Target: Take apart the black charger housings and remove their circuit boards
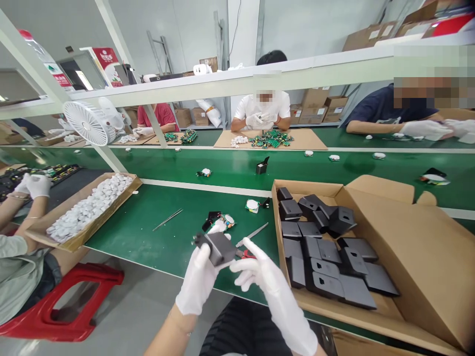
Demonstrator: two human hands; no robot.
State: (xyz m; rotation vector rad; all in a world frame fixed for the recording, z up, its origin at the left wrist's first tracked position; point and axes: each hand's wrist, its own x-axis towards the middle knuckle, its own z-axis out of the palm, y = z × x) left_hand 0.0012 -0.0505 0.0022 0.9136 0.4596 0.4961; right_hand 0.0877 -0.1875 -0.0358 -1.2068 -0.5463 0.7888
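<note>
One green surface [141, 242] below, cluttered toward the middle; one green belt [230, 160] just beyond. One white shelf [208, 85] overhead, one white fan [87, 123] on its post, grey floor [143, 296] below, one red stool [42, 326] at left under a neighbour. At least four other people around, gloved hands visible on several.

One black case [222, 248], blurred, above the near edge of the surface, clamped in the left hand [196, 284]. Right hand [265, 274] just beside, fingers spread, index straight out, nothing gripped; contact with the case unclear.

Counts. One cardboard box [356, 317] at right, over a dozen black cases inside, overlapping, exact number unclear. One tray [72, 244] at left, heaped with white pieces [94, 206], too many to count. One pair of tweezers [167, 219], lying flat. One long metal tool [256, 232] and one red-handled tool [245, 254], partly hidden behind the right hand. Two circuit boards with white tops [252, 205] near the box and beyond the held case. One upright black case [261, 167] on the belt.
</note>
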